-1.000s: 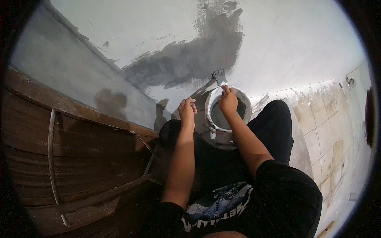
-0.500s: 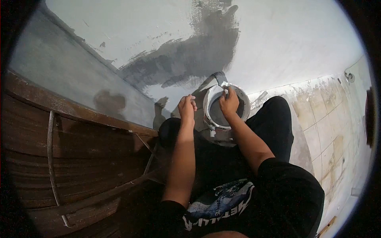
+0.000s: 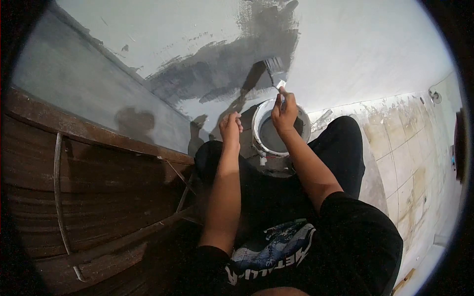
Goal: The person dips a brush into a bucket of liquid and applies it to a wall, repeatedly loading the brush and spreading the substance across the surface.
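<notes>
My right hand (image 3: 285,114) is closed round the handle of a wide paintbrush (image 3: 275,70), whose grey-coated bristles point up against the dark grey patch (image 3: 222,66) on the white wall (image 3: 345,54). Just below that hand, between my knees, stands a round white bucket (image 3: 257,129) with smeared sides and grey paint (image 3: 271,139) inside. My forearm hides part of its right side. To the left of the bucket, my left hand (image 3: 230,129) hangs in the air with its fingers curled in and nothing visible in them.
A brown wooden panel with a metal bar (image 3: 59,192) runs along the left side, below a grey wall strip (image 3: 94,93). Stained pale tiles (image 3: 395,163) lie to the right. A round fitting (image 3: 435,96) sits on the far right wall.
The paintbrush has risen from the bucket's rim to the grey patch on the wall, and my right hand has moved up slightly with it. My left hand has barely shifted.
</notes>
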`<state>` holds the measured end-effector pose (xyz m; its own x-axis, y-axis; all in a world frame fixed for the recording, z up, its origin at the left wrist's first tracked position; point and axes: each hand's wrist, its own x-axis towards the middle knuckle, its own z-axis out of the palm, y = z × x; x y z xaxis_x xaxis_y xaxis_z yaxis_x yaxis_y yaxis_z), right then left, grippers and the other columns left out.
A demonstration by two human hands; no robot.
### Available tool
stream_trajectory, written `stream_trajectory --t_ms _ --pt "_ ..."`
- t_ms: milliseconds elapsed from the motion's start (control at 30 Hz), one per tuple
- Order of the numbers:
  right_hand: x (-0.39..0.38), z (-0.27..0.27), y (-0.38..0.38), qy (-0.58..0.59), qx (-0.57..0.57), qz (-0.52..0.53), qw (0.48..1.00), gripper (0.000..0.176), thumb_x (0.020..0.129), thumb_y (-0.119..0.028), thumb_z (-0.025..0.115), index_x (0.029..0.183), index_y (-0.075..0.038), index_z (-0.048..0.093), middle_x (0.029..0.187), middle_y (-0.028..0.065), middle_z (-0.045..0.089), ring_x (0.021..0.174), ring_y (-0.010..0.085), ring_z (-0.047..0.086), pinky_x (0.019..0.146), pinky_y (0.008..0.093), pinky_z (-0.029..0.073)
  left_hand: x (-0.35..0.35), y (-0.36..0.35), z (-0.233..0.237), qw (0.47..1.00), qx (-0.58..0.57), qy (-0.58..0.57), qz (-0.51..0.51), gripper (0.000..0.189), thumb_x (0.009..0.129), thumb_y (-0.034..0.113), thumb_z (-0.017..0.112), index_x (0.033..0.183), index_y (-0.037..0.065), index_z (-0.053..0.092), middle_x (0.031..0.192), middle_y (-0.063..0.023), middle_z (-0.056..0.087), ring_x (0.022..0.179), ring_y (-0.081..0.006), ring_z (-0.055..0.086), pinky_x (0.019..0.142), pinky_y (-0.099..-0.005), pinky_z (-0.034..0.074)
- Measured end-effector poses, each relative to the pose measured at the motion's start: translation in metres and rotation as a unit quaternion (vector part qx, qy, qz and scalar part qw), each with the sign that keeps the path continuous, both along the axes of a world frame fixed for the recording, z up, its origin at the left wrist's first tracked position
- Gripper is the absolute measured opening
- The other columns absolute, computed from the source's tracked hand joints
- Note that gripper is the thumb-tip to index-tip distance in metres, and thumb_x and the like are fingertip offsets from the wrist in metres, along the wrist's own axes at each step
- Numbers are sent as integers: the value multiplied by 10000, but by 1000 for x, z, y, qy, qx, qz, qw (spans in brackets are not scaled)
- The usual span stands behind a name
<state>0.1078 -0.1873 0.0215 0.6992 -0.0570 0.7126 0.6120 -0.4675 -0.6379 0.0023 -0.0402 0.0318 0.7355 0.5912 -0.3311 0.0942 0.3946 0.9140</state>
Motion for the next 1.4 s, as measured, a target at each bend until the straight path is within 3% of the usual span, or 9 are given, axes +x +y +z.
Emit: stream_trajectory --t_ms 133,267,600,700,800,833,1200,1300,1400 --pt "-8 -24 -5 218 -174 -8 960 271 869 -125 530 1140 -122 534 930 158 563 791 385 597 659 473 477 0 -2 1 1000 2 -6 -2 179 833 238 589 769 70 590 602 -1 476 506 -132 481 495 -279 386" --pt "-6 -37 -7 266 -196 -28 943 273 850 -120 542 1123 -126 522 969 169 564 824 390 603 681 483 484 0 -3 1 1000 3 -11 -7 184 843 241 587 765 74 588 587 1 476 489 -128 472 480 -275 378" --pt "-41 -12 7 243 -1 21 970 202 858 -120 535 1038 -41 492 822 242 601 782 436 584 680 493 432 3 -3 -12 1000 0 -1 -18 195 863 244 570 772 74 600 584 0 478 486 -120 473 471 -261 371" --pt "-28 -8 12 331 -18 38 943 169 857 -110 550 1003 -33 514 759 217 598 707 401 591 634 451 436 3 0 -16 1000 7 1 -22 196 854 248 583 762 76 599 584 1 477 495 -119 479 479 -261 373" --pt "-17 -8 13 284 2 68 956 163 864 -111 554 1004 -33 525 698 191 588 649 352 589 602 414 435 2 3 -18 1000 -11 -6 -14 193 839 244 589 748 74 593 586 2 475 495 -119 479 480 -262 375" --pt "-14 -5 11 291 4 87 953 165 857 -128 550 1002 -55 518 664 218 586 653 428 586 589 485 423 1 3 -17 1000 -8 -9 -12 189 836 241 591 746 74 591 588 3 477 493 -118 479 477 -262 373" --pt "-2 -38 30 267 161 62 948 198 921 -116 511 1082 -27 437 676 183 580 613 332 593 593 405 432 0 0 -6 1000 -12 2 3 184 826 247 598 744 82 594 592 -2 478 477 -125 471 458 -262 358" --pt "3 -23 25 331 221 52 916 187 937 -138 502 1061 -14 437 730 125 565 543 203 532 524 339 418 0 5 -13 1000 0 4 -1 184 832 249 594 765 78 609 602 -3 489 484 -126 481 467 -266 366" --pt "10 -8 12 487 439 164 737 114 954 -149 451 994 -43 440 685 59 513 469 144 431 424 307 354 1 5 -13 1000 -3 19 -1 189 838 251 589 782 73 619 602 -2 493 488 -129 485 478 -268 370"
